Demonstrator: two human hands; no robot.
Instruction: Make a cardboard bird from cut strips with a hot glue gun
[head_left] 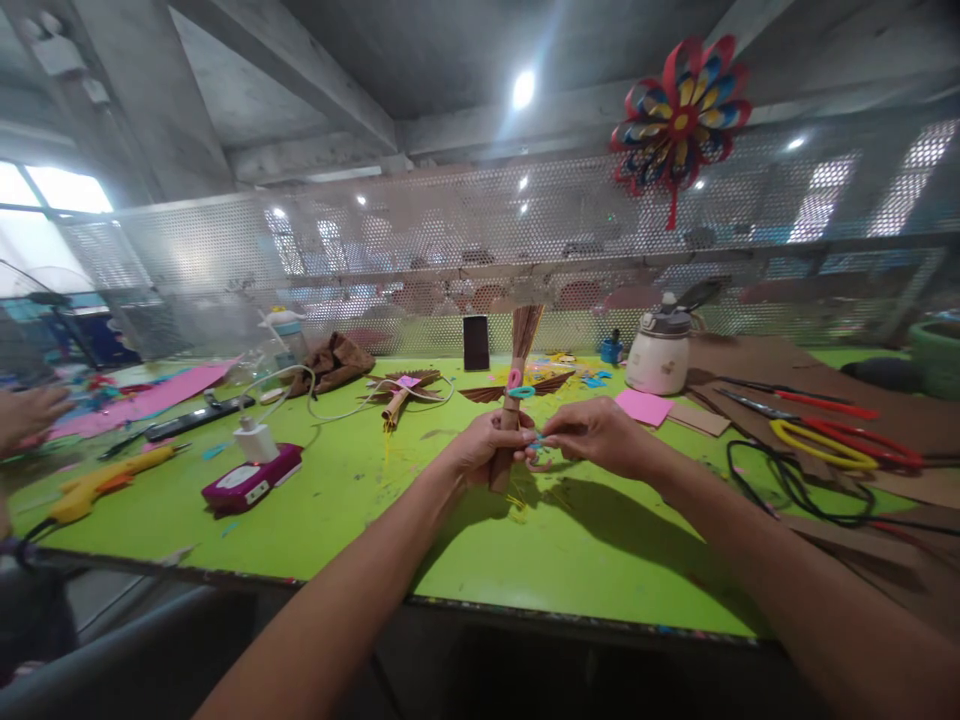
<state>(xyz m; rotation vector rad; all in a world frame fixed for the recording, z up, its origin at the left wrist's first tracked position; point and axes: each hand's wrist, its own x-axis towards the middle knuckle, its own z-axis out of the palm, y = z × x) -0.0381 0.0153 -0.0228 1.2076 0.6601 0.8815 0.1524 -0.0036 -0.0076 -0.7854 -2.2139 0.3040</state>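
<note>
My left hand (491,445) is wrapped round a brown rolled-cardboard tube (511,405), which stands nearly upright above the green table. Pleated brown paper fans out at the tube's top and sides. A pink loop (514,380) and a teal loop (523,392) sit on its upper part. Close beside, my right hand (592,435) pinches a small blue strip (537,441) against the tube near my left thumb. A pale pinkish curl (539,466) shows below the fingers. A similar brown pleated piece (403,392) with a pink patch lies farther left.
On the left are a yellow glue gun (109,482), a purple power adapter (251,478) with a white charger, and another person's hand (34,415). A white bottle (657,355), scissors (832,440), a black cable (799,490) and cardboard sheets (780,365) occupy the right. A phone (475,343) stands behind.
</note>
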